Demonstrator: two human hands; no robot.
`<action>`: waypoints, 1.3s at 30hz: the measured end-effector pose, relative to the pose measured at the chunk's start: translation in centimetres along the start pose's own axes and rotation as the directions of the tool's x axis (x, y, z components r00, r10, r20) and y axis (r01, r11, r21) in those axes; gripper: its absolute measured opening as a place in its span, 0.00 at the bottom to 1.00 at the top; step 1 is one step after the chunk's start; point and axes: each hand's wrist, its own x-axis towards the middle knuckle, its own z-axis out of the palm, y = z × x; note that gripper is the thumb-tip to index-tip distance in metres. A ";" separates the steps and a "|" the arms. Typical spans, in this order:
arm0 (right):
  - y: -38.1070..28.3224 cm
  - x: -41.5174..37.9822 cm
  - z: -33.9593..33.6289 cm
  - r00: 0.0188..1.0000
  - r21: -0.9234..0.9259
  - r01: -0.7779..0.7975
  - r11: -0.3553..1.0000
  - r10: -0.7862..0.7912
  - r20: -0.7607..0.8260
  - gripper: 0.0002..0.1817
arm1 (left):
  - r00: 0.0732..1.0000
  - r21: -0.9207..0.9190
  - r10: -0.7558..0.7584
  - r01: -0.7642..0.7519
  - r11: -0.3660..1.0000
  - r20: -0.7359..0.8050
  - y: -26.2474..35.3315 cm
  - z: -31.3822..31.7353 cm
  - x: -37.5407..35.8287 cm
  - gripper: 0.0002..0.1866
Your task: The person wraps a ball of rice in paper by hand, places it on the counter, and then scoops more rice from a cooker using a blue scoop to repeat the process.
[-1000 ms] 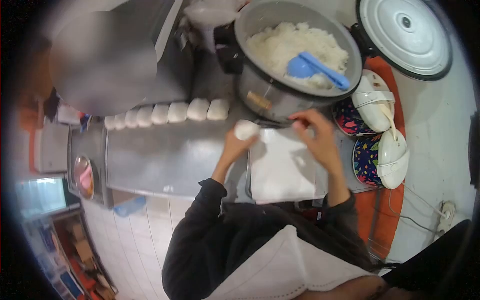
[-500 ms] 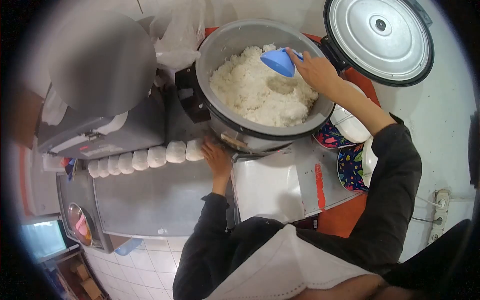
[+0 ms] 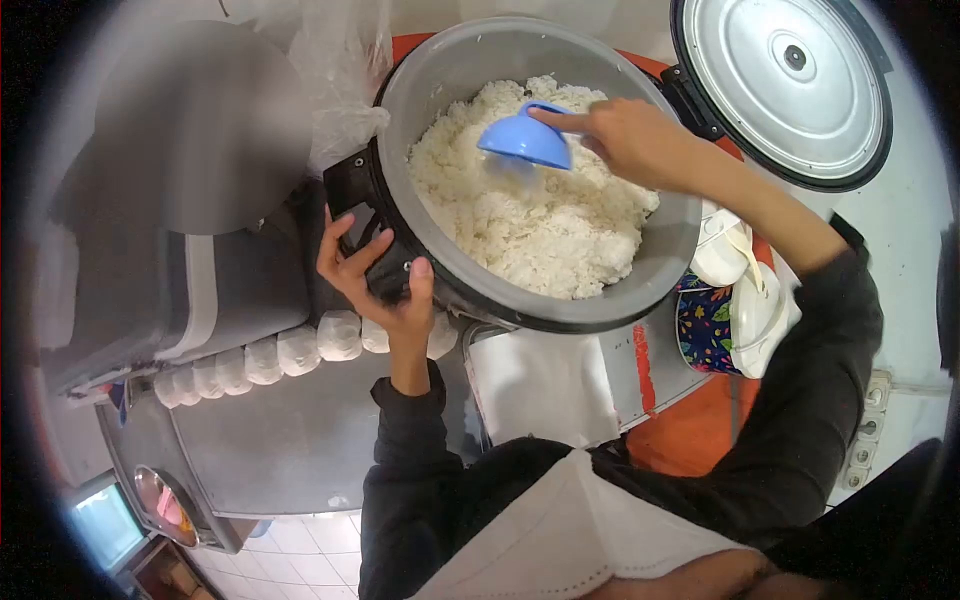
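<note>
A large round cooker pot (image 3: 440,240) full of white rice (image 3: 540,230) stands at the top centre. Over the rice, my right hand (image 3: 635,140) holds a blue scoop (image 3: 527,140) by its handle. My left hand (image 3: 385,275) is at the pot's black side handle (image 3: 352,190), fingers spread; whether it bears on the handle is hard to tell. Several white wrapped portions (image 3: 298,350) form a row just below and left of that hand, some partly hidden by it.
The cooker's round lid (image 3: 790,90) stands raised at the upper right. Paper sheets (image 3: 545,385) lie below the pot. A patterned container (image 3: 705,325) is on the right, a grey box (image 3: 250,290) on the left, and a metal bowl (image 3: 150,490) at the lower left.
My left hand has moved up from the row's right end to the pot's handle. The blue scoop has shifted left over the rice. The view has shifted, and the pot looks larger.
</note>
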 end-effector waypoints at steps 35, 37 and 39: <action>-0.7 -1.6 -6.6 0.961 -0.228 -0.157 0.961 0.202 0.187 0.22 | 0.996 -0.020 0.059 -0.060 0.998 -0.065 -0.2 0.8 0.1 0.14; -2.7 -5.5 -7.9 0.884 -0.456 -0.096 0.885 0.286 0.370 0.23 | 0.993 -0.047 0.054 -0.060 0.997 -0.106 -0.2 1.0 0.1 0.14; -3.1 -8.8 -5.9 0.906 -0.554 0.058 0.831 0.189 0.378 0.31 | 0.987 -0.037 0.089 -0.095 0.995 -0.136 -0.8 1.7 -0.3 0.14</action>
